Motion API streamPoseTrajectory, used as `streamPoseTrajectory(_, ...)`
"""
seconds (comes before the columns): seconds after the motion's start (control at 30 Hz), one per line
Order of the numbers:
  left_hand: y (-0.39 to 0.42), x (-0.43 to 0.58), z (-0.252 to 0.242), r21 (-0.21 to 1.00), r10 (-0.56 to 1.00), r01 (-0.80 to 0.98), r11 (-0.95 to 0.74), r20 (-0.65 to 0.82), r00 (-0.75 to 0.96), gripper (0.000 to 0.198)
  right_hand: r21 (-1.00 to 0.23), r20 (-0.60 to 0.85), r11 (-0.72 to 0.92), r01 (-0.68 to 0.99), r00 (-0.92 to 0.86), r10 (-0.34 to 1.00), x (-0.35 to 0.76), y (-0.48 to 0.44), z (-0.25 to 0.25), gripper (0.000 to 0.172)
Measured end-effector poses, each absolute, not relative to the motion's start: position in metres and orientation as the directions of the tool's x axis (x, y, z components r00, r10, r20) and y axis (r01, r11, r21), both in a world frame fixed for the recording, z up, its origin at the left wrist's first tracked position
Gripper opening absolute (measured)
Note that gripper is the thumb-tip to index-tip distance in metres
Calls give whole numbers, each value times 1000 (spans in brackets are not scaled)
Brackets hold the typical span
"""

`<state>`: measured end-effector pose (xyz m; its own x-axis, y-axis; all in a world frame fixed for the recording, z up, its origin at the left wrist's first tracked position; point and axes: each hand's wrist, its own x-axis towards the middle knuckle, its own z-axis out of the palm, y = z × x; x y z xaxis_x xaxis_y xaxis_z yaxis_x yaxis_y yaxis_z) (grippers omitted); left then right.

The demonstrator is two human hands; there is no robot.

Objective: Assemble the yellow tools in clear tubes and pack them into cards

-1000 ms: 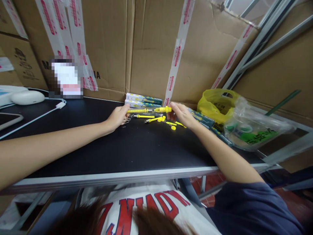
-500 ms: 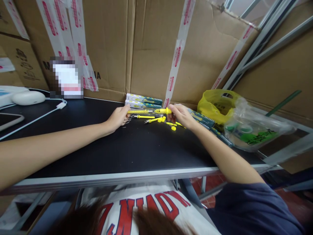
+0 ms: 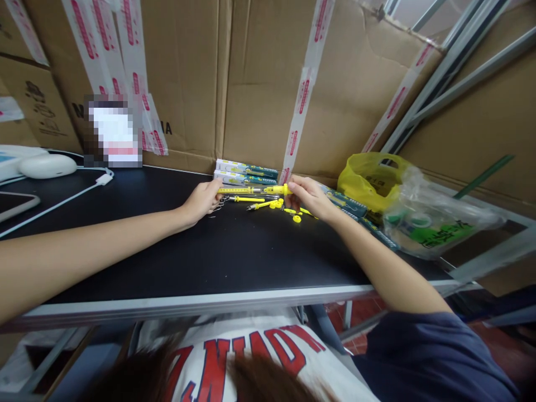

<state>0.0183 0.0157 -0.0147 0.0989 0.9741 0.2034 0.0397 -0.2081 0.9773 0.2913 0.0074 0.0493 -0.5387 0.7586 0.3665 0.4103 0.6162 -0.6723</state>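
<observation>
A slender yellow rod (image 3: 237,191) with a silvery middle section is spanning the two hands, lying roughly parallel to the back edge of the table (image 3: 226,257) and close to it; whether it is touching the surface cannot be told. The left hand (image 3: 205,199) is closing thumb and fingers on the rod's left end; the right hand (image 3: 309,195) is pinching the thicker right end, its fingers partly hidden. The sections are standing in line, suggesting that they are mostly joined, though how firmly is not showing. Just in front, yellow rings (image 3: 276,204), a single ring (image 3: 296,219) and a metal-tipped yellow piece (image 3: 262,206) are lying loose, seemingly still unjoined. Thin metal hooks (image 3: 218,206) are lying beside the left hand. Printed boxes (image 3: 245,178) are resting along the back edge; a yellow bag (image 3: 372,181) and a clear plastic bag (image 3: 438,223) are occupying the back right corner.
</observation>
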Motion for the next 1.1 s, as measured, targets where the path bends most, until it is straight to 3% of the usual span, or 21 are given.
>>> streamPoseTrajectory(0.17, 14, 19, -13, 980, 977, 47, -194, 189, 99, 40, -612, 361, 612, 500, -512, 780, 293, 10, 48, 61)
streamPoseTrajectory(0.27, 14, 20, -13, 980, 977, 42, -193, 188, 96, 40, -640, 402, 611, 466, -475, 783, 292, 7, 51, 55)
streamPoseTrajectory(0.43, 14, 20, -12, 981, 979, 33, -189, 186, 86, 39, -706, 391, 592, 389, -484, 783, 291, 0, 57, 27)
streamPoseTrajectory(0.53, 14, 20, -12, 981, 978, 27, -193, 191, 85, 38, -705, 380, 602, 374, -518, 766, 292, 2, 55, 19)
streamPoseTrajectory(0.73, 15, 20, -13, 977, 975, 43, -207, 202, 97, 37, -668, 394, 624, 405, -518, 759, 292, 7, 49, 33)
streamPoseTrajectory(1.1, 14, 19, -10, 991, 987, -4, -137, 137, 86, 40, -721, 426, 618, 314, -502, 753, 285, 3, 50, 42)
